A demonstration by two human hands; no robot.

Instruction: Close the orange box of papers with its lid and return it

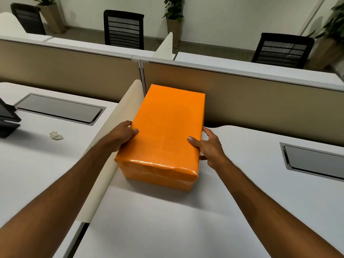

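No legible text, label, brand, number or sign in the head view. Orange box (163,131), at 12 o'clock from the hands: lid top and near side plain, no print. Dark device (7,120) at 9 o'clock: no readable marking. Desk (167,220) and partition panel (260,101) at 1 o'clock: bare of writing.

Even, soft overhead lighting; faint shadows on the white desk (167,220); glare streak along the orange box (163,131) near edge; wide-angle bending at borders; focus sharp.
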